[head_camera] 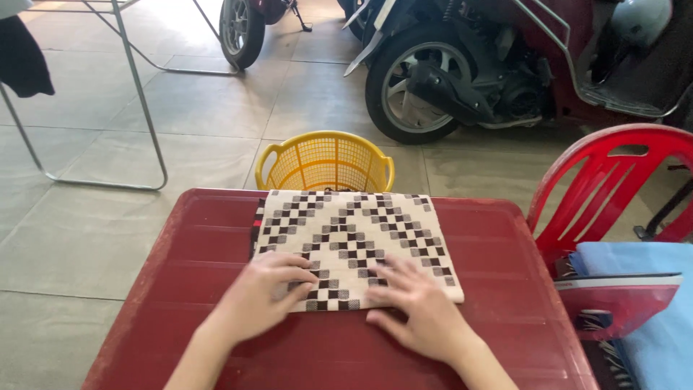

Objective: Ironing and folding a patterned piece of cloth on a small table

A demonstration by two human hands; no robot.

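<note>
A red table [180, 289] carries a folded checkered cloth [354, 238].

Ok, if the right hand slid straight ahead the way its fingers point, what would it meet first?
The right hand already lies on the folded checkered cloth, fingers pointing up and slightly left. It would keep crossing cloth; past the table's far edge stands the yellow basket, probably lower down.
</note>
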